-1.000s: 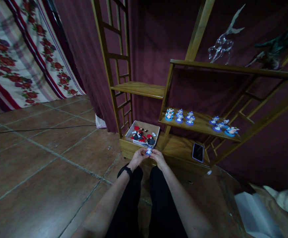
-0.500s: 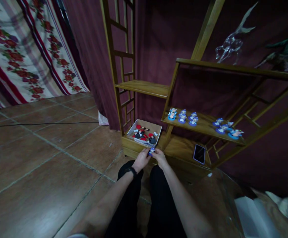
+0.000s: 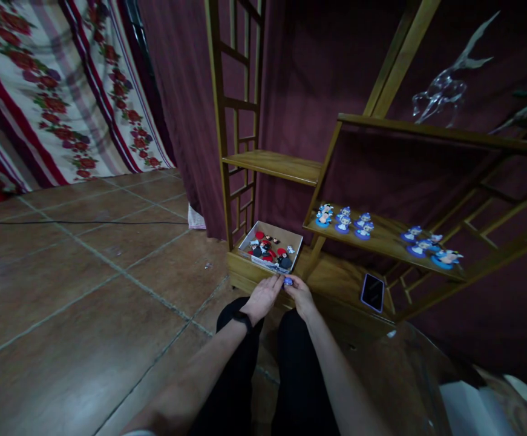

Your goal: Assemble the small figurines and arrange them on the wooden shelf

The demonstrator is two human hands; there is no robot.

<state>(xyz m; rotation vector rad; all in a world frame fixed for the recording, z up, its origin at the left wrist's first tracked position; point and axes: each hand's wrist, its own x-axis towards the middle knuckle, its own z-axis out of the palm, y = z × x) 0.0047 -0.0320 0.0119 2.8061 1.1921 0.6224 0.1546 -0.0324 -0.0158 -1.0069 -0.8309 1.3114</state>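
Just in front of the box, both my hands meet around a small purple figurine (image 3: 288, 281). My right hand (image 3: 301, 297) pinches it from the right, thumb and fingers closed. My left hand (image 3: 264, 297) is closed against its left side, back of the hand up, covering part of it. Only a rounded purple patch of the toy shows. Beyond my fingers stands an open cardboard box (image 3: 297, 247) with a jumble of red, black and white figurine pieces (image 3: 267, 249). Several purple and white figurines (image 3: 343, 223) stand on the shelf to the right.
Blue-based figurines (image 3: 324, 215) stand at that shelf's left end, with another (image 3: 446, 258) at its right end. A dark-screened phone or tablet (image 3: 373, 292) lies on the lower board. A clear glass animal (image 3: 440, 94) tops the wooden shelf unit (image 3: 272, 165). A cable (image 3: 81, 223) crosses the floor.
The figurine has turned between my fingers, so its light front no longer shows, only purple. My left hand has rolled over it, back upward. The whole view has shifted slightly.
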